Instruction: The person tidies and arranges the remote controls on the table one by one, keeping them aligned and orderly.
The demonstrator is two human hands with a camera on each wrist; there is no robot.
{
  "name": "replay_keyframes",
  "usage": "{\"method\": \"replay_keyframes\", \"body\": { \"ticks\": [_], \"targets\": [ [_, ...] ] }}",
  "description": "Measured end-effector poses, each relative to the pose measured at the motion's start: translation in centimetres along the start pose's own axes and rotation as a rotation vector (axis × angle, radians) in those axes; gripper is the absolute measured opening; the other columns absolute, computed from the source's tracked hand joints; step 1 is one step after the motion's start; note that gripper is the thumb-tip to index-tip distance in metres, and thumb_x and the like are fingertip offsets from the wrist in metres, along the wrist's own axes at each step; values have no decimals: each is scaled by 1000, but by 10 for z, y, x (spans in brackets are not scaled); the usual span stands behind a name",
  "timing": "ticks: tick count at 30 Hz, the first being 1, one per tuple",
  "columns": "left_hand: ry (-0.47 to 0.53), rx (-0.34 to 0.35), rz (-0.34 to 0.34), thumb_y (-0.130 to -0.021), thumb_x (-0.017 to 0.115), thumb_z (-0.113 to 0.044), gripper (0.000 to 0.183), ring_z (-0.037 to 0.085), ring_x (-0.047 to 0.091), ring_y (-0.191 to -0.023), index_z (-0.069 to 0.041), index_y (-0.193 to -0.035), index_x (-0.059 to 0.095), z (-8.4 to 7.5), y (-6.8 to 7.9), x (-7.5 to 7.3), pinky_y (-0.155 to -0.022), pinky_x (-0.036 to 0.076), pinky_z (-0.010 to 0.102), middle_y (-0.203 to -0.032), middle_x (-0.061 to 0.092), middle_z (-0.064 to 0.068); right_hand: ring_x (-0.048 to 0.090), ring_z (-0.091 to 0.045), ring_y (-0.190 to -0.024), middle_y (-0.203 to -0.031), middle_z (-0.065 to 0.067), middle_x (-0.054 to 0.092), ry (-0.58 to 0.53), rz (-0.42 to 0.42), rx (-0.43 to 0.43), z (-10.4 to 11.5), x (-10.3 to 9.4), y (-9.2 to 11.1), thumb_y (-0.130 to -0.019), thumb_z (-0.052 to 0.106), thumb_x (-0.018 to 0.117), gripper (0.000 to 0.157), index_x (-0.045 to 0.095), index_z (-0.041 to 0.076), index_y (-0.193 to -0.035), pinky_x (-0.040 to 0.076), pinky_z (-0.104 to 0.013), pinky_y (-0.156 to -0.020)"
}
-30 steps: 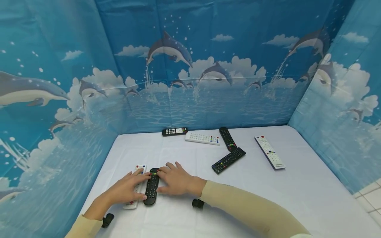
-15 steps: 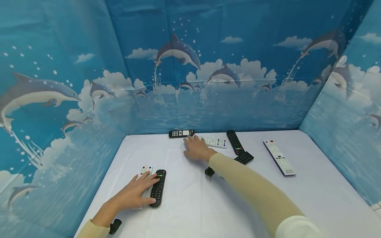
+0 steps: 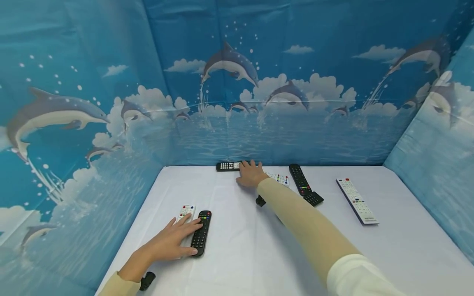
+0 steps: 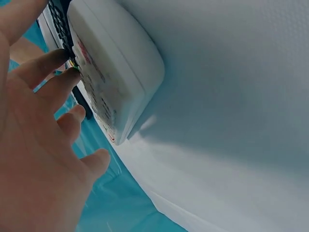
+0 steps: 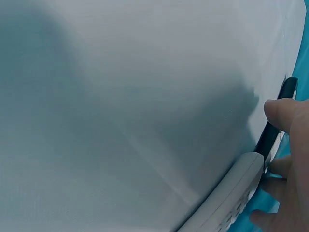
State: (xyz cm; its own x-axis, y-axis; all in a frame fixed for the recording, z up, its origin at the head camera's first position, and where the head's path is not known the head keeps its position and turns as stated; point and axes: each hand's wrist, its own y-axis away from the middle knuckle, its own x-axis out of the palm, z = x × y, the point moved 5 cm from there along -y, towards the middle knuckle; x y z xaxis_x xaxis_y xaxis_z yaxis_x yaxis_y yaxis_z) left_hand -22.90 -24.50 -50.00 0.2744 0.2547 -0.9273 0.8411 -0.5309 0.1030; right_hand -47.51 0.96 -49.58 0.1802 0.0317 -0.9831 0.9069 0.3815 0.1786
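Note:
My left hand (image 3: 166, 242) lies with spread, fairly straight fingers across a white remote control (image 3: 187, 210) and onto the black remote control (image 3: 201, 238) beside it, thumb at the black one's lower end. In the left wrist view that white remote (image 4: 116, 63) stands out large next to the fingers. Far back, my right hand (image 3: 252, 176) reaches over the right end of another black remote (image 3: 227, 166) and covers the left part of a second white remote (image 3: 280, 179). The right wrist view shows thumb and fingers loosely apart around the black remote (image 5: 269, 142), close to the white one (image 5: 227, 193).
Right of the right hand, a black remote (image 3: 300, 179) meets a second black one (image 3: 313, 199), partly hidden by the forearm. A white-faced remote (image 3: 356, 201) lies farther right. A dolphin-print curtain (image 3: 237, 135) stands along the white table's (image 3: 229, 230) back edge.
My right hand has left the front black remote and reached forward to the back remotes, shifting slightly right lately. The left hand stays on the front pair. The head view has turned left.

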Motion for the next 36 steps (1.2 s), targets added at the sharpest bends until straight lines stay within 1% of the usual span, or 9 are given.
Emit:
{"method": "replay_keyframes", "body": {
  "ticks": [3,6,12,16,20,23,29,32,36],
  "targets": [
    [9,-3,4,-90,68,-57,77,31,13,-153,-23,-155,44,-2,-2,3,-115,8,68,-162,32,-1,10,-41,-152,-167,-6,20,-6,21,9,-4,1,2,-101,56,50,76,23,18,-162,13,-68,-115],
    [13,-15,2,-91,68,-56,77,31,13,-153,-23,-155,44,-4,-2,4,-115,9,68,-162,33,-1,12,-42,-151,-166,-5,21,9,10,-17,-4,2,5,-101,56,50,76,24,19,-162,13,-69,-114],
    [33,-47,11,-89,69,-57,77,31,12,-153,-23,-154,45,-4,0,4,-115,7,69,-162,34,-1,13,-40,-151,-167,-4,20,77,-11,-124,3,13,13,-100,59,49,78,22,21,-163,12,-69,-114],
    [43,-38,21,-90,68,-57,77,31,11,-153,-23,-154,45,-6,-1,4,-115,6,69,-162,33,-1,13,-37,-152,-167,-2,19,156,-6,-203,0,18,22,-100,63,46,79,19,24,-163,15,-68,-115],
    [43,-23,22,-90,69,-55,76,32,11,-153,-22,-154,45,-8,-5,3,-114,6,69,-162,32,0,14,-34,-152,-167,0,18,241,-4,-284,-7,17,35,-99,67,43,80,18,26,-163,16,-66,-116],
    [40,-25,23,-90,71,-53,76,33,11,-153,-21,-154,45,-9,-5,2,-114,6,70,-162,33,0,15,-34,-152,-167,0,18,271,-12,-352,-9,18,47,-99,68,42,81,17,25,-163,17,-65,-116],
    [23,-31,26,-89,71,-54,76,32,11,-153,-23,-154,46,-7,-6,1,-114,7,70,-162,34,0,16,-32,-152,-167,0,19,285,-48,-434,-11,22,71,-99,68,40,81,17,25,-163,19,-63,-116],
    [21,-26,26,-89,72,-53,75,31,11,-153,-23,-153,47,-6,-6,-1,-115,7,69,-161,34,-1,17,-32,-152,-167,0,21,291,-73,-466,-11,24,82,-99,68,41,81,19,25,-163,21,-64,-115],
    [35,-16,30,-90,73,-49,72,31,11,-153,-22,-152,49,-5,-7,-3,-115,6,69,-161,35,-2,16,-33,-152,-166,0,23,285,-82,-498,-9,26,97,-98,68,44,81,20,26,-163,21,-65,-115]
  ]
}}
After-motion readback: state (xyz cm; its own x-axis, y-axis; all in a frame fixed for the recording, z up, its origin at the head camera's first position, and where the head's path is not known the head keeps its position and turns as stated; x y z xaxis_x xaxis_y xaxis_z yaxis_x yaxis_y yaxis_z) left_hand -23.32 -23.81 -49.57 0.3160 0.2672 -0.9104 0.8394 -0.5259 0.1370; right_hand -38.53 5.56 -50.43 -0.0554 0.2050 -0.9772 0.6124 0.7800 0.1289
